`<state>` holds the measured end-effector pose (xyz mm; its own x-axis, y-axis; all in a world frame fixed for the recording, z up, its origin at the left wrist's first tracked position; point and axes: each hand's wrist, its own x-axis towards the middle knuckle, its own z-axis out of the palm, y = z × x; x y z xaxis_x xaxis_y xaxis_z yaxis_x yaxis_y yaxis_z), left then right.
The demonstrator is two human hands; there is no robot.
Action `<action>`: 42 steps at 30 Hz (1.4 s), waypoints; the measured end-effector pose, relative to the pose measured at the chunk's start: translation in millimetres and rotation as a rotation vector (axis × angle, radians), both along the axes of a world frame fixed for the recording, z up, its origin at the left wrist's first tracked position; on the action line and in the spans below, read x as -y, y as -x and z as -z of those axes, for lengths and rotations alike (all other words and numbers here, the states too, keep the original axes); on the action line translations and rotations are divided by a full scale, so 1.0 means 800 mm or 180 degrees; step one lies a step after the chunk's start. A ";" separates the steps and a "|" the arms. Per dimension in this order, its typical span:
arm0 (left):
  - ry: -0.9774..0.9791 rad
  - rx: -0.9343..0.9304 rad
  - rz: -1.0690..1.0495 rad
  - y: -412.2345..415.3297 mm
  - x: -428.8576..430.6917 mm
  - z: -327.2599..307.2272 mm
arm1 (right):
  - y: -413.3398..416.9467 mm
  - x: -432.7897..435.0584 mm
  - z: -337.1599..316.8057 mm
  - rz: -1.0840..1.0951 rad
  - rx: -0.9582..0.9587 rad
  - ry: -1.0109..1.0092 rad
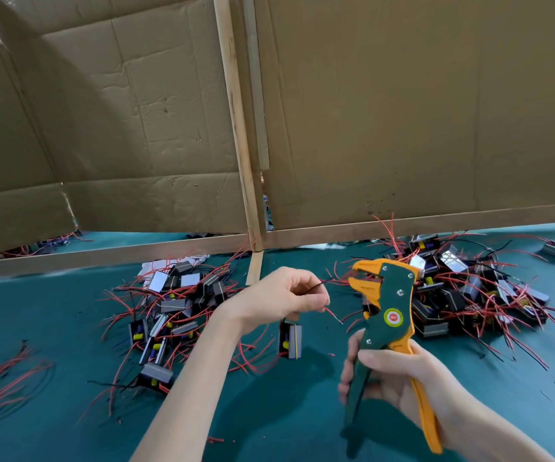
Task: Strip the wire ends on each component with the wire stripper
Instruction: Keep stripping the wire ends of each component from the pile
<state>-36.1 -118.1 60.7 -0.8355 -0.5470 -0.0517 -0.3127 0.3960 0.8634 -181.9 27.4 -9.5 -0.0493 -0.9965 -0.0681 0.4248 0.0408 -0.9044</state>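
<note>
Right grip (399,378) closed, green-orange wire stripper (391,305) upright

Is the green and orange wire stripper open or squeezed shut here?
Open. The green and orange wire stripper has its handles spread apart in the right hand, and its jaws gape with no wire between them.

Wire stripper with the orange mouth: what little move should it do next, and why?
Probably slide the thin black wire held by the left hand into the green and orange wire stripper in the right hand. Its jaws gape open beside that wire end, not yet touching, while the red wire already shows a shiny bare tip.
</note>
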 end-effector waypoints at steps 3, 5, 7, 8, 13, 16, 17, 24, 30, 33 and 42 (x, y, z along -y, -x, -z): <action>-0.0012 -0.0261 -0.0097 -0.004 0.004 -0.003 | 0.013 0.001 -0.001 -0.0178 0.0095 0.0157; -0.0007 -0.0476 -0.0196 -0.006 0.006 -0.004 | 0.021 0.002 0.000 -0.0152 0.0142 0.0153; -0.0054 -0.0733 -0.0248 -0.006 0.007 -0.006 | 0.025 0.003 -0.001 -0.0104 0.0198 0.0099; -0.0073 -0.0836 -0.0259 -0.004 0.006 -0.006 | 0.026 0.003 -0.002 -0.0099 0.0210 0.0093; -0.0177 -0.1147 -0.0352 0.007 0.001 -0.004 | 0.026 -0.002 -0.006 -0.0266 0.0085 0.0145; -0.0229 -0.1182 -0.0355 0.015 -0.005 -0.002 | 0.023 -0.005 -0.010 -0.0396 0.0060 0.0271; -0.0239 -0.1181 -0.0347 0.018 -0.007 -0.001 | 0.023 -0.005 -0.011 -0.0426 0.0050 0.0303; -0.0340 -0.1106 -0.0257 0.022 -0.013 0.000 | 0.021 -0.009 -0.012 -0.0446 0.0020 0.0332; -0.0377 -0.1076 -0.0134 0.019 -0.013 -0.004 | 0.016 -0.010 -0.015 -0.0362 -0.0056 0.0286; -0.0341 -0.1065 -0.0094 0.018 -0.012 -0.005 | 0.011 -0.011 -0.015 -0.0162 -0.0260 0.0147; -0.0339 -0.0666 -0.0105 0.021 -0.007 0.007 | -0.003 -0.005 0.000 0.0381 -0.0529 -0.0042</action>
<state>-53.0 -112.4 55.1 -0.8159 -0.5748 0.0618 -0.1338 0.2918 0.9471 -179.9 31.1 -9.6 -0.1791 -0.9819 -0.0622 0.2723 0.0113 -0.9622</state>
